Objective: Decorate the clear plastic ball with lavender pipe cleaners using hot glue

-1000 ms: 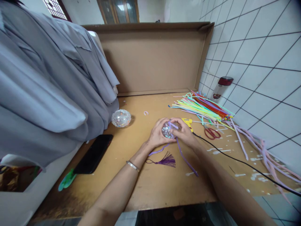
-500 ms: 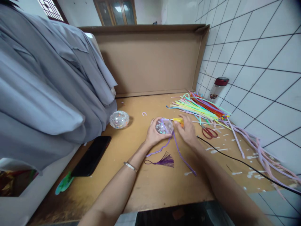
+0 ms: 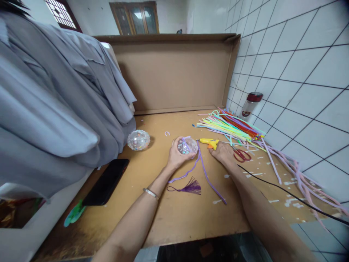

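Observation:
My left hand is closed round a clear faceted bowl, tilted so its opening faces left and up. Across it lies a purple pipe cleaner, whose two long ends trail onto the table toward me. To the right, my right hand grips the handle of a yellow glue gun, its nozzle pointing left at the bowl but a little apart from it. A purple tassel lies below the bowl. A second clear bowl stands to the left.
Colored pipe cleaners are heaped at the back right, near red-handled scissors and a lidded bottle. A black cord crosses the right side. A phone lies left, beside grey cloth. Cardboard stands behind.
My right hand has moved right and slightly down with the glue gun, away from the bowl. My left hand has shifted slightly left with the bowl.

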`<state>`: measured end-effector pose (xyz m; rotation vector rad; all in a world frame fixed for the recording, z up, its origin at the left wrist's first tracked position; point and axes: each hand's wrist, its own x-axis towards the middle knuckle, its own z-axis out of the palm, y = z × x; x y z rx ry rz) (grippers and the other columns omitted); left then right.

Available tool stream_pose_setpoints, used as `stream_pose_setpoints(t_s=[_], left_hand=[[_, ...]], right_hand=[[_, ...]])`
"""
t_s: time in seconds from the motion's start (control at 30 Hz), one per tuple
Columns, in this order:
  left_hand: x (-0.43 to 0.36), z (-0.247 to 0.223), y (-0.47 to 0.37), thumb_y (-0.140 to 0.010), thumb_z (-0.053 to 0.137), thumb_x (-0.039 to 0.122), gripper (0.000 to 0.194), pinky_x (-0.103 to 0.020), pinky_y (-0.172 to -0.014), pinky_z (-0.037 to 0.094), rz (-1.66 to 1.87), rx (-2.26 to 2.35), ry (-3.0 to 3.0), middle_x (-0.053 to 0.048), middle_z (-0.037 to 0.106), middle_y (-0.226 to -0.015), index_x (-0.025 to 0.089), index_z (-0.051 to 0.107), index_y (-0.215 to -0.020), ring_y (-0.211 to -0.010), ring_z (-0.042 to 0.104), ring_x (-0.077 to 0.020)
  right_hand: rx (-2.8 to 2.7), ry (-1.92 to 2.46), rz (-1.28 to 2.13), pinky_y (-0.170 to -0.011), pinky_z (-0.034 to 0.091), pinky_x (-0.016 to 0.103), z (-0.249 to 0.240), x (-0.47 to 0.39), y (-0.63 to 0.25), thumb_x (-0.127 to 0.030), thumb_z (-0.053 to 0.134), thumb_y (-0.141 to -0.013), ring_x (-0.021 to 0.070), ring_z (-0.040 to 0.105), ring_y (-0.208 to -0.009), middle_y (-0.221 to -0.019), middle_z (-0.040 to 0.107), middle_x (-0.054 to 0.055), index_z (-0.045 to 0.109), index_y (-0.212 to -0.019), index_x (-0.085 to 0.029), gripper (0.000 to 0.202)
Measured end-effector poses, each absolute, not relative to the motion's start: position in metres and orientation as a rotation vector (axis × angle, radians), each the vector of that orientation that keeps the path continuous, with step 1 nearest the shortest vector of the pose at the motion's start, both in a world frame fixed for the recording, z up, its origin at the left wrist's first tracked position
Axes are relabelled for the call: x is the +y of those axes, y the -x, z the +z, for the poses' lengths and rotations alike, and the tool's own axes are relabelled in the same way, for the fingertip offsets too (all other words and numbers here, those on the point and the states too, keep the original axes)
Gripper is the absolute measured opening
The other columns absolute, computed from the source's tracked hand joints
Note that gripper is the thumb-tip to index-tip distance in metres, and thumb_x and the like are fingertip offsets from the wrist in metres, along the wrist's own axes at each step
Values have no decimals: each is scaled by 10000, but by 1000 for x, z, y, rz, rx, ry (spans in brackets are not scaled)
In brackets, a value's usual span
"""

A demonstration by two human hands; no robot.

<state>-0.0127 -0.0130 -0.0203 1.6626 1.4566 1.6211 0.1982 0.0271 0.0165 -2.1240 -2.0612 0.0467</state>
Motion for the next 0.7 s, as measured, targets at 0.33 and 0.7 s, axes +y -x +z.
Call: stream_pose_setpoints(t_s=[0.33, 0.7], left_hand=[[-12, -21, 14, -485, 908, 365, 845, -506, -1035, 466, 1609, 1422, -1629, -81, 599, -1237, 244, 518, -1225, -1143, 604, -286], [-14, -14, 14, -476, 922, 316, 835, -494, -1068, 456, 1623, 1379, -1650, -96, 605, -1247, 227, 512, -1198, -1180, 597, -292]], right_hand=[[-1886, 2081, 122, -774, 482, 371, 24, 23, -199, -232, 473, -897, 305, 675, -947, -1042, 680, 215, 527, -1243, -57, 392], [-1649, 1821, 140, -703, 406, 331, 49, 3, -192, -340, 445, -832, 286, 621, -894, -973, 687, 148, 632, -1134, -138, 409]])
